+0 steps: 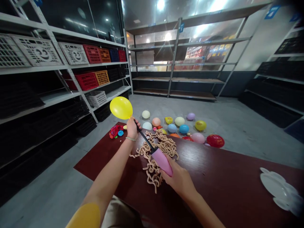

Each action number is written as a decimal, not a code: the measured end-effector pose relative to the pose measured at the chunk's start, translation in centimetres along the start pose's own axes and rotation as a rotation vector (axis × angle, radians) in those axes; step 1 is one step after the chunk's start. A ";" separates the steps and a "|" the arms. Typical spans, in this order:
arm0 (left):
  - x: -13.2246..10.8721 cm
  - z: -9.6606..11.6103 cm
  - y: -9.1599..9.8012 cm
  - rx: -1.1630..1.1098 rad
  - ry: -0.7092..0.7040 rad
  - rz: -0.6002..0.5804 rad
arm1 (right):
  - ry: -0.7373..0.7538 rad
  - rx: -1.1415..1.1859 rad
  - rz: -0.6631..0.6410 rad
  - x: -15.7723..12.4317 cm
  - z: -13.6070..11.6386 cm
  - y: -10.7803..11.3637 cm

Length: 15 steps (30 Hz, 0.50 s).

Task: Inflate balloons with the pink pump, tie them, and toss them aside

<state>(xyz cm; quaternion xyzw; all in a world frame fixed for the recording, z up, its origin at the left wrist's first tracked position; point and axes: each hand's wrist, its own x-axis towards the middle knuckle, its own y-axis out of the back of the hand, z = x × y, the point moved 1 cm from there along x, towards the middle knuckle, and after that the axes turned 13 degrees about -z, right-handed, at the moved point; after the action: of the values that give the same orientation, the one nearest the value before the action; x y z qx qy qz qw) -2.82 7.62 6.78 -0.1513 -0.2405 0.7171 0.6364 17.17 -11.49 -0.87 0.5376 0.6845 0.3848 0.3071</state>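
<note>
A yellow balloon (121, 108), swollen with air, sits at the tip of a hand pump. My left hand (133, 127) is closed around the balloon's neck and the pump's black nozzle end. The hand pump (161, 161) has a pink barrel and a thin black rod, and it slants from lower right to upper left. Around the pink barrel, my right hand (179, 177) is closed. Beneath the pump, a heap of tan, curly, worm-like pieces (166, 144) lies on the dark red table (209, 180).
Several inflated balloons (184, 129) lie on the floor past the table's far edge. Small colourful uninflated pieces (116, 130) rest at the table's far left corner. White scalloped plates (275, 183) lie at the right. Shelves with crates (91, 80) stand left; a metal rack (174, 66) stands behind.
</note>
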 end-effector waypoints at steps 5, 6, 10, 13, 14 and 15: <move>-4.8 -4.5 -2.7 0.009 0.103 -0.148 | -0.065 0.033 0.031 0.0 0.9 0.1; -5.7 -5.2 -3.1 0.013 0.116 -0.188 | -0.068 0.053 0.037 0.0 0.9 0.2; -6.9 -5.9 -3.6 0.058 0.154 -0.268 | -0.042 0.130 0.020 0.0 0.7 0.4; -4.7 -4.3 -2.6 0.084 0.150 -0.252 | -0.028 0.152 0.002 0.0 0.4 0.4; -3.5 -3.5 -2.2 0.084 0.140 -0.222 | -0.022 0.149 -0.005 0.0 0.3 0.3; -2.4 -2.7 -1.7 0.075 0.127 -0.193 | -0.014 0.144 -0.014 0.0 0.3 0.3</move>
<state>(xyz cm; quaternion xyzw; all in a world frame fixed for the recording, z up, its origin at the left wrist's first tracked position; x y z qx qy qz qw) 0.37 5.81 5.27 -0.1487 -0.1858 0.6500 0.7217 17.53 -11.41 -0.78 0.5561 0.7122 0.3284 0.2752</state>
